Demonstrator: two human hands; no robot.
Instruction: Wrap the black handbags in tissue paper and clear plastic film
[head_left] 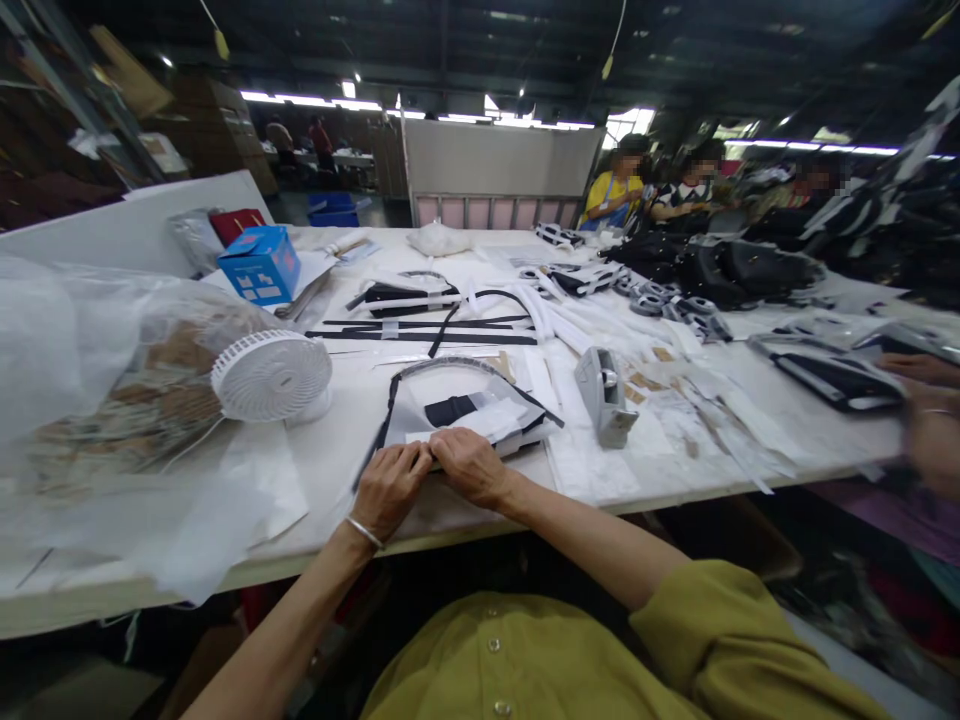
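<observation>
A black bag piece with a curved handle and white wrapping (495, 418) lies at the table's front edge. Both hands close on its near edge, almost touching each other. My left hand (391, 485), with a bangle at the wrist, has its fingers bent and pressed together on the left part of that edge. Just right of it, my right hand (466, 462) pinches the same edge. The fingertips partly hide what they grip. Beyond the piece lie long black strips (480, 335) and another wrapped black piece (405, 297).
At the left stand a white fan (271, 375), a blue box (261, 265) and a plastic bag of scraps (142, 400). A grey tape dispenser (602, 397) stands right of the piece. Another person's hand (930, 400) is at the far right, beside a black bag.
</observation>
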